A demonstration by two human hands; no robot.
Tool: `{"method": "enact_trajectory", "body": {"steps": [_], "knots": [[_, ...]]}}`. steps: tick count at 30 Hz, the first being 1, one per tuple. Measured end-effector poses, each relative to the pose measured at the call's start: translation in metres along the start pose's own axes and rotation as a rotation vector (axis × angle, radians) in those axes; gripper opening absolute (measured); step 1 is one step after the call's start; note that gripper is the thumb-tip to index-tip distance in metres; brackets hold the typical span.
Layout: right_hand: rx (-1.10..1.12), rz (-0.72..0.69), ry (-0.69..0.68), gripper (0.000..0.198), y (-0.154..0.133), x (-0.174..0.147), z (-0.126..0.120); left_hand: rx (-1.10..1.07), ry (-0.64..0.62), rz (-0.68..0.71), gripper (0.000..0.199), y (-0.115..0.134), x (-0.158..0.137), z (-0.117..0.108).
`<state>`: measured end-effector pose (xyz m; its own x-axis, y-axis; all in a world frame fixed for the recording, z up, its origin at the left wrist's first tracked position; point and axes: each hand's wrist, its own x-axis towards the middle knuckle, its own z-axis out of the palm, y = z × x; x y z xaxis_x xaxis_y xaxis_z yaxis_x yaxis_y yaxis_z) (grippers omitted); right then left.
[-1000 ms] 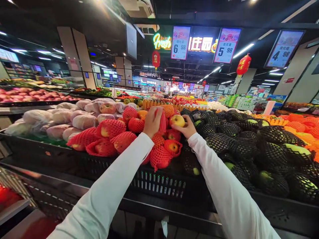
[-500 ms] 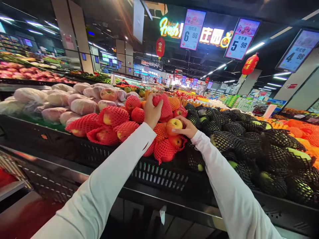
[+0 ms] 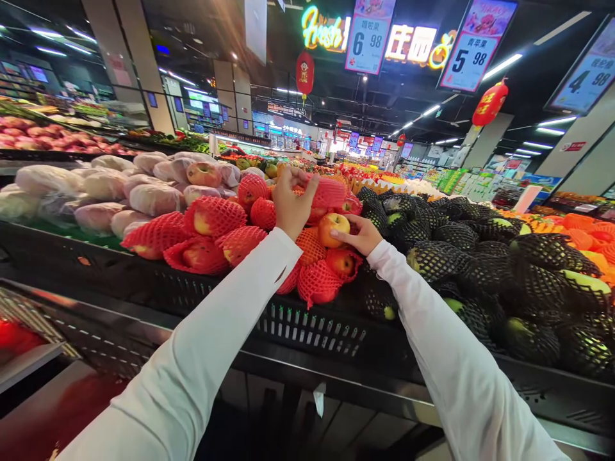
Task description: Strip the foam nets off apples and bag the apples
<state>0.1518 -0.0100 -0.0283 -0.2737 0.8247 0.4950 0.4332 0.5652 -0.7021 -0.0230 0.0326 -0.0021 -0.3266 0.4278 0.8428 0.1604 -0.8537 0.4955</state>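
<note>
Red foam netting (image 3: 329, 192), finely meshed, sits pinched in the fingers of the left hand (image 3: 293, 203); beside it I see the right hand (image 3: 364, 235), fingers curled round a smooth yellow-red apple (image 3: 332, 228), over net-sleeved apples (image 3: 318, 282) in a slotted black bin (image 3: 240, 315). Black-netted fruit (image 3: 494, 269) is heaped alongside; red lanterns (image 3: 490, 104) hang below the dark ceiling (image 3: 423, 11).

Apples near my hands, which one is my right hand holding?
The bare yellow-red apple, gripped by your right hand; its skin is exposed, while the red-netted apples nearby wear foam.
</note>
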Motion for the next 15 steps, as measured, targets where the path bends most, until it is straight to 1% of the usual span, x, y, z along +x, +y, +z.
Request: {"method": "enact_trajectory", "body": {"steps": [2,4,6,9,11,15], "knots": [[0.002,0.051,-0.013,0.057,0.004,0.002,0.002,-0.09,-0.008,-0.013,0.042,-0.003,0.0,0.002],[-0.07,0.079,-0.005,0.054,0.007,0.003,0.002,-0.152,-0.053,-0.041,0.047,-0.004,-0.001,0.004],[-0.133,0.054,-0.005,0.05,0.008,0.004,0.0,-0.193,-0.116,-0.076,0.049,-0.004,-0.002,0.006],[-0.113,-0.014,-0.04,0.049,0.009,0.005,-0.002,-0.255,-0.222,-0.131,0.049,-0.001,-0.004,0.007],[-0.063,-0.045,-0.05,0.049,0.009,0.006,-0.002,-0.307,-0.324,-0.178,0.049,0.002,-0.005,0.006],[0.002,-0.064,0.017,0.045,0.013,0.011,-0.003,-0.394,-0.613,-0.26,0.047,0.013,-0.006,0.0]]}}
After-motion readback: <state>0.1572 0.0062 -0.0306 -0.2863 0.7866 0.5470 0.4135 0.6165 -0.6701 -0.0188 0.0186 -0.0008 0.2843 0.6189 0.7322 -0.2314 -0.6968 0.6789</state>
